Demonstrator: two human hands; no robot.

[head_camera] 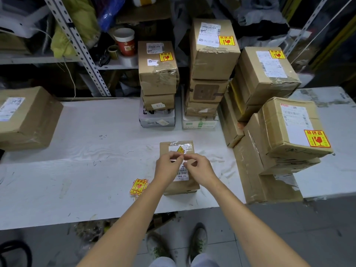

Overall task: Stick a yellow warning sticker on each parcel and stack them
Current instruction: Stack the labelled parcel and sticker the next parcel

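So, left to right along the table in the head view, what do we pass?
Lone box, sticker pile, small parcel with left hand and right hand pinching a sticker over it, stickered box stacks.

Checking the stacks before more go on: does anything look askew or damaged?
Yes. On the right, the nearest stack's top parcel sits twisted and tilted, overhanging the boxes beneath. The top parcel of the stack behind it is skewed too. Both look liable to slide.

One wide-angle view from the person's head, tilted forward and down over the desk (86, 170); close above it. Shelving (77, 41) at 12 o'clock; shoes (199, 241) at 6 o'clock.
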